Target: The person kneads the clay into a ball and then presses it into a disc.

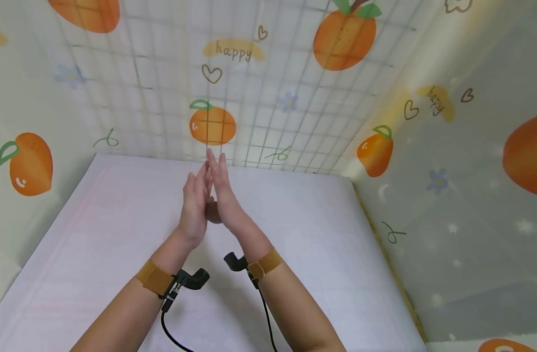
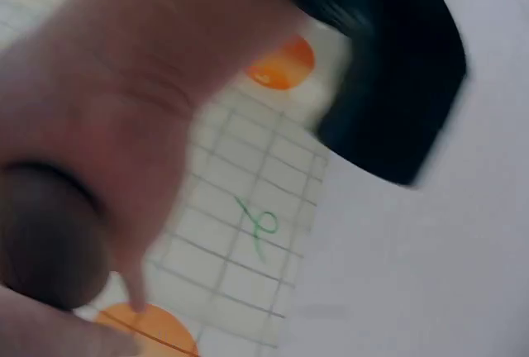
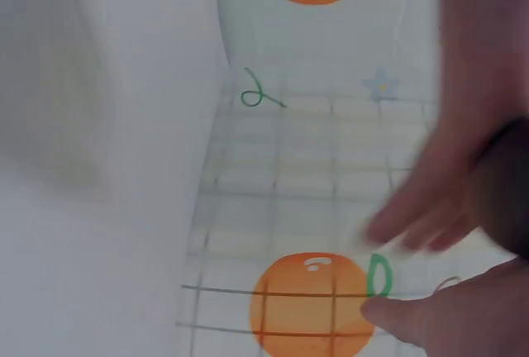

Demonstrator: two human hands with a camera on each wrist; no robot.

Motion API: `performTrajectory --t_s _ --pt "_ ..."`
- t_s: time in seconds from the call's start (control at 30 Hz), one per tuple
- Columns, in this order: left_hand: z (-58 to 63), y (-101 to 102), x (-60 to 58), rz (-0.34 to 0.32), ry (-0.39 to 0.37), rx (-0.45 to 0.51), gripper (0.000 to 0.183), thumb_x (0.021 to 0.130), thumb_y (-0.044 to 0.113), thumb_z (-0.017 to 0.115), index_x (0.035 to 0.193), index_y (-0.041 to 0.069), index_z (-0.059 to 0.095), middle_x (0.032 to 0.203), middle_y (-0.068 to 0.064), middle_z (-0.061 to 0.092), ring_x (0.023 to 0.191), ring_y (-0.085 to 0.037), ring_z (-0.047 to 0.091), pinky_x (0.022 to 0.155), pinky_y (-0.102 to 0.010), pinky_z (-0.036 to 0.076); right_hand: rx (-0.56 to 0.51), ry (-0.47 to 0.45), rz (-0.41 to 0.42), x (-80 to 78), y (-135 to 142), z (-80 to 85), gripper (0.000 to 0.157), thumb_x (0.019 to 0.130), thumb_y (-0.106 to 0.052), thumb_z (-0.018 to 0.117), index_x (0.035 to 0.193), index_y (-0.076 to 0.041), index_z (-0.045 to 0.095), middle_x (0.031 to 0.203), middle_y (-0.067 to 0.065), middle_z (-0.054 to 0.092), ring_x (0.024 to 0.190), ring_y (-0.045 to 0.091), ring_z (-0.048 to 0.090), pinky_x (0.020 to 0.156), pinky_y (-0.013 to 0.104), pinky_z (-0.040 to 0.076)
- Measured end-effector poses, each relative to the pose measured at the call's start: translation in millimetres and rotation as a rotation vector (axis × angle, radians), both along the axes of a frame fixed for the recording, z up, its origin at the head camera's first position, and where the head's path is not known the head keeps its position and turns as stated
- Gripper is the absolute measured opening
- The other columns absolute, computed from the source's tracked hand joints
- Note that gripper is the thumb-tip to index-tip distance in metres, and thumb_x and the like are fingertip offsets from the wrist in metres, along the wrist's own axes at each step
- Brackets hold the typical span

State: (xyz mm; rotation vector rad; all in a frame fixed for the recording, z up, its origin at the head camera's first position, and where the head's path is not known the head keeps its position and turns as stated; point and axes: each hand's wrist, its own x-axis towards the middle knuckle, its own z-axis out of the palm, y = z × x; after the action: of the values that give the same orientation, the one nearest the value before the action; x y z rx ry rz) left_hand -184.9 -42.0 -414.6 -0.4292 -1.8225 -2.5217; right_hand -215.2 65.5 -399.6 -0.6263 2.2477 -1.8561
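A brown ball point(image 1: 213, 213) with a smooth-looking surface sits between my two palms, above the white tabletop. My left hand point(image 1: 192, 208) lies along its left side with the fingers straight and pointing away from me. From the right, my right hand point(image 1: 229, 205) presses its palm toward the ball, fingers also extended, and the fingertips of both hands come close together. In the left wrist view the dark ball point(image 2: 54, 237) shows between the palms, blurred. Part of the ball point(image 3: 506, 188) also appears at the right edge of the right wrist view.
A white table point(image 1: 118, 205) spreads beneath the hands. Around it hang pale curtains point(image 1: 268, 78) printed with oranges, hearts and lettering. Each wrist wears a brown strap point(image 1: 155, 277) with a small black camera point(image 1: 193, 279), and black cables point(image 1: 266, 313) trail toward me.
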Motion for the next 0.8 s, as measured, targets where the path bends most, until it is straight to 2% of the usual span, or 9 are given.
performTrajectory --t_s 0.13,0.27,0.47,0.6,0.67,0.8 --pt "9.3 -3.5 -0.8 0.06 0.06 -0.033 0.084 0.104 0.075 0.01 0.174 0.03 0.003 0.18 0.021 0.0 0.167 -0.006 -0.009 0.132 -0.059 -0.011 -0.006 0.008 0.009 1.1 1.8 -10.6 0.066 0.102 -0.082 0.018 0.165 -0.063 0.007 0.176 -0.023 -0.02 0.167 0.018 -0.018 0.126 0.076 -0.003" --pt "9.9 -10.0 -6.8 0.096 0.056 -0.028 0.084 0.103 0.077 0.012 0.174 0.031 0.006 0.18 0.017 0.002 0.167 -0.006 -0.006 0.133 -0.058 -0.01 -0.004 0.05 0.066 12.7 -0.5 -13.8 0.072 0.102 -0.081 0.014 0.168 -0.055 0.001 0.176 -0.023 -0.019 0.166 0.012 -0.018 0.126 0.077 -0.003" --pt "2.0 -6.1 -10.4 0.063 0.011 0.064 0.083 0.104 0.076 0.017 0.173 0.029 0.015 0.181 0.014 0.011 0.168 -0.009 0.0 0.132 -0.059 -0.01 -0.005 0.117 0.104 22.5 -1.1 6.8 0.087 0.093 -0.094 0.014 0.169 -0.053 0.002 0.177 -0.021 -0.019 0.167 0.017 -0.015 0.126 0.078 -0.003" --pt "2.5 3.7 -4.7 0.014 0.034 0.107 0.079 0.104 0.075 0.019 0.173 0.035 0.016 0.179 0.016 0.017 0.166 -0.015 0.009 0.131 -0.064 0.0 -0.012 0.129 0.095 17.3 2.0 20.9 0.091 0.091 -0.097 0.017 0.17 -0.052 0.003 0.178 -0.021 -0.017 0.168 0.02 -0.012 0.128 0.074 -0.003" --pt "5.7 7.3 -0.5 -0.008 0.052 0.095 0.079 0.104 0.076 0.019 0.173 0.038 0.012 0.179 0.02 0.013 0.166 -0.013 0.008 0.13 -0.065 0.0 -0.016 0.123 0.071 13.0 4.1 21.8 0.09 0.092 -0.096 0.019 0.169 -0.053 0.004 0.177 -0.023 -0.017 0.168 0.019 -0.01 0.128 0.073 -0.002" --pt "18.3 7.7 5.2 0.009 0.099 0.068 0.084 0.103 0.078 0.022 0.174 0.036 0.003 0.18 0.02 0.006 0.167 -0.009 0.002 0.133 -0.059 -0.007 -0.028 0.084 0.02 8.0 7.3 12.4 0.087 0.092 -0.095 0.022 0.168 -0.054 0.005 0.177 -0.024 -0.015 0.168 0.016 -0.006 0.128 0.073 0.002"
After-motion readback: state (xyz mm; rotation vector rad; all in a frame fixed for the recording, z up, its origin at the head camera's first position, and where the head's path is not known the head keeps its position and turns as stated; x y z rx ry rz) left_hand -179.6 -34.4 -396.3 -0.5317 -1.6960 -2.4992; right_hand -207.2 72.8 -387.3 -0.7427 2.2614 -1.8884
